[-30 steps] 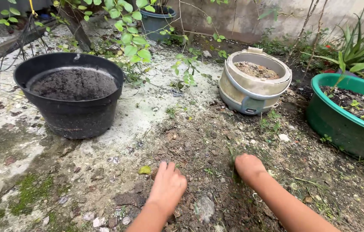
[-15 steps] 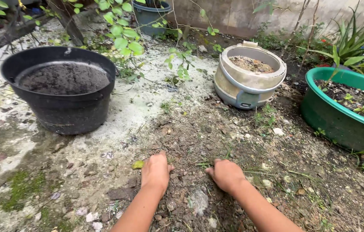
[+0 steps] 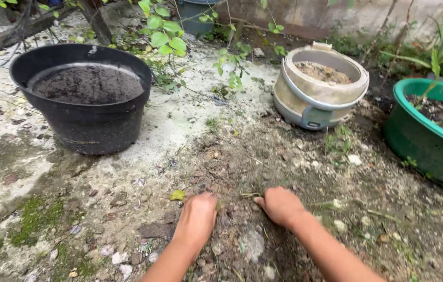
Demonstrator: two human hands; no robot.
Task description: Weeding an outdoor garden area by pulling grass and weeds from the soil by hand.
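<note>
Both my hands press on a patch of dark loose soil (image 3: 242,172) on the ground. My left hand (image 3: 196,219) lies palm down with fingers curled into the dirt, just right of a small yellow-green leaf (image 3: 177,195). My right hand (image 3: 281,206) rests a hand's width to the right, fingers bent into the soil beside thin grass blades (image 3: 250,194). Whether either hand holds soil is hidden under the fingers.
A black pot (image 3: 83,128) filled with soil stands at the back left. An old beige cooker pot (image 3: 319,99) with soil sits at the back right, a green basin (image 3: 425,141) with plants at the far right. Leafy branches (image 3: 166,39) hang over the back.
My right hand has slid left toward the left hand and settled on the soil. Both hands curled inward. The view shifted slightly.
</note>
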